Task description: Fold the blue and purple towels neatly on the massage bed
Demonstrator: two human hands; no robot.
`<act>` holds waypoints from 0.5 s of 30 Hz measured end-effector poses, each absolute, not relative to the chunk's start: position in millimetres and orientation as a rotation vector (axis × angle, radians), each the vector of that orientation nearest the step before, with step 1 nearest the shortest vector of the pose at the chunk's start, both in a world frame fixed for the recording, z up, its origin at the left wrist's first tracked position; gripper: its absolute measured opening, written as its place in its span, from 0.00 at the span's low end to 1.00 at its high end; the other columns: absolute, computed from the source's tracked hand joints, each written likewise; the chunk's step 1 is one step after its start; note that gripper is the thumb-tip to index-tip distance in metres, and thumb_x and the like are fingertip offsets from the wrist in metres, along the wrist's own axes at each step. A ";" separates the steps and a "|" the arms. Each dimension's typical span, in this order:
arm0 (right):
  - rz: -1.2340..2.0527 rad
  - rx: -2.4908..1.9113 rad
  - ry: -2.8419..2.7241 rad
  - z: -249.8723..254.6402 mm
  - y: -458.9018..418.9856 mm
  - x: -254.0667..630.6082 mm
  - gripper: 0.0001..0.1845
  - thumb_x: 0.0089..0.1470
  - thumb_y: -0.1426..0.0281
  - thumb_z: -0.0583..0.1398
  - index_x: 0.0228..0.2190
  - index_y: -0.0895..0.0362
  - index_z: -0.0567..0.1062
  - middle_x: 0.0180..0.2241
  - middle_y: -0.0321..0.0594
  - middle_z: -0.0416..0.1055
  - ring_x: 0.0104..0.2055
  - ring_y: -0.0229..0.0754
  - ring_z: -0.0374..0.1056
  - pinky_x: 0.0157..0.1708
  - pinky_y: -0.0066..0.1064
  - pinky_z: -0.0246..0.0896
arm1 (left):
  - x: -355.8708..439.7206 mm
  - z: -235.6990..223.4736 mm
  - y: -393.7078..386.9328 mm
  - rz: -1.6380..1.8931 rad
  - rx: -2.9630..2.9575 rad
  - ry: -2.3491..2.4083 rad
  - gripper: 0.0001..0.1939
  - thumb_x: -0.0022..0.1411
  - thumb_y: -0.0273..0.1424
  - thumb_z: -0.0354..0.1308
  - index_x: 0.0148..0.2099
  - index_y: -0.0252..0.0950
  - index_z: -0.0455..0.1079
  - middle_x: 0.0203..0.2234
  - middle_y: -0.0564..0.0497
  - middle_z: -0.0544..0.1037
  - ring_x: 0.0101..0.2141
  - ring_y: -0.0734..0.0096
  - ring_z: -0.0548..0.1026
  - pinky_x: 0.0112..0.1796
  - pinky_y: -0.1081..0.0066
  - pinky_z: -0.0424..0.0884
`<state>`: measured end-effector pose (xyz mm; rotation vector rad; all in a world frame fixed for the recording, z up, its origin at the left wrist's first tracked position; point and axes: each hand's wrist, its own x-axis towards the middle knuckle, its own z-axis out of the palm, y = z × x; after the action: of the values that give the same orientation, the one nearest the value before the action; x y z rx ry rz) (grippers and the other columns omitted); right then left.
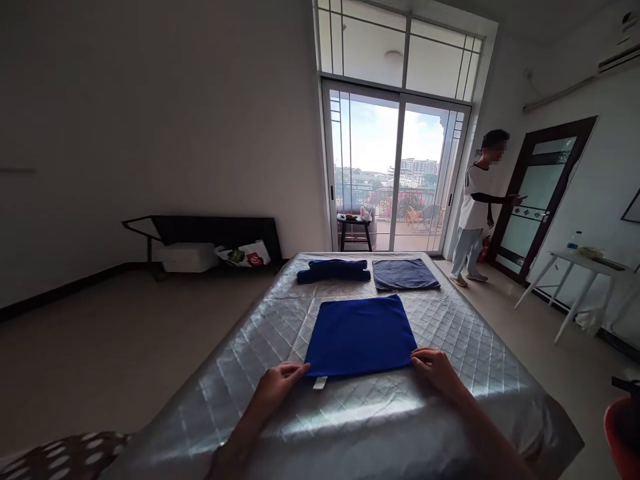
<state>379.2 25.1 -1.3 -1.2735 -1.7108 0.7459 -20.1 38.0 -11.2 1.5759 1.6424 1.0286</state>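
Lower centre, my left fingers (296, 369) and right fingers (425, 353) pinch the blue cloth (361, 337) by its near corners; I should pull both evenly.

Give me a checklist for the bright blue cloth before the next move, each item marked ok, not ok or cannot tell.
1. Left hand at the near left corner of the bright blue cloth: ok.
2. Right hand at the near right corner: ok.
3. Cloth spread out on the silver quilted cover: ok.
4. White tag tucked away: not ok, sticks out at the near edge.
5. Dark navy bundle apart from it: ok.
6. Underside smooth: cannot tell, hidden.
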 end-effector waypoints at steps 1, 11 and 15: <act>0.752 -1.284 -1.700 -2.0 25.0 379.7 0.18 0.53 0.54 0.61 0.30 0.54 0.84 0.39 0.45 0.81 0.39 0.49 0.78 0.42 0.39 0.73 | -21.3 -14.1 39.4 1.031 1.540 1.647 0.30 0.41 0.61 0.62 0.29 0.39 0.81 0.33 0.46 0.85 0.40 0.51 0.81 0.43 0.64 0.75; 0.790 -1.462 -1.686 -9.1 23.0 384.6 0.14 0.50 0.62 0.60 0.35 0.53 0.84 0.36 0.40 0.82 0.40 0.47 0.77 0.44 0.36 0.69 | -30.4 -36.0 41.2 0.979 1.441 1.721 0.28 0.42 0.55 0.61 0.35 0.37 0.80 0.35 0.45 0.85 0.39 0.53 0.82 0.42 0.64 0.74; 0.800 -1.486 -1.706 -9.4 18.9 383.8 0.14 0.50 0.62 0.59 0.33 0.52 0.84 0.36 0.39 0.82 0.38 0.46 0.76 0.42 0.35 0.69 | -30.1 -33.5 33.8 0.929 1.524 1.792 0.23 0.46 0.50 0.58 0.35 0.38 0.80 0.37 0.46 0.85 0.40 0.53 0.82 0.43 0.65 0.74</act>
<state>383.8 18.9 -9.4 -1.4863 -1.7061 0.8003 -30.1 33.8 -33.5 1.5239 1.7922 0.9285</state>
